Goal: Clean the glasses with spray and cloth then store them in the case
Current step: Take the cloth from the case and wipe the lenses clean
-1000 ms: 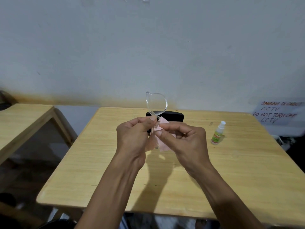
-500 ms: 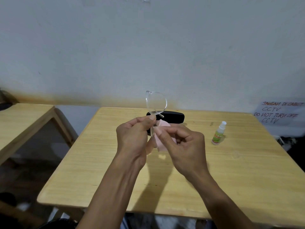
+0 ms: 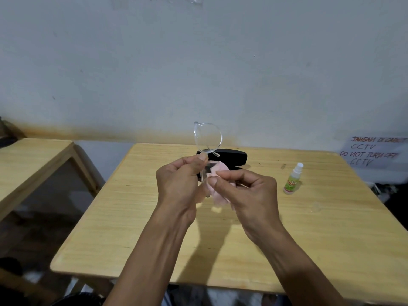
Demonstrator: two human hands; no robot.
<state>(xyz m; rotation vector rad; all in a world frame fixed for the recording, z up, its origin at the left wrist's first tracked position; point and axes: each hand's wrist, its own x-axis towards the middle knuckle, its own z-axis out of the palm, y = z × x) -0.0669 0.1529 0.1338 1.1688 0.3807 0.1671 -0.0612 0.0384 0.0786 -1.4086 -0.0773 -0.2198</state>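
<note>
Glasses: the glasses [image 3: 207,138] have a clear, colourless frame and clear lenses; they are held on end above the middle of the table, one lens standing up free against the wall, the other down between the hands.
Left hand: the left hand [image 3: 178,184] pinches the frame near its middle between thumb and curled fingers.
Right hand: the right hand [image 3: 249,195] is closed on the cloth, thumb and forefinger pressing it onto the lower lens.
Cloth: the cloth [image 3: 217,193] is pale pink and crumpled (part of it shows through the lens, the rest hangs below the fingers).
Case: the case [image 3: 231,156] is black and long, lying on the table just behind the hands; whether it is open or closed cannot be told.
Spray bottle: the spray bottle [image 3: 293,178] is small, white-topped with a green label, standing upright to the right, apart from the hands.
Table: the table [image 3: 132,228] is light wood.
</note>
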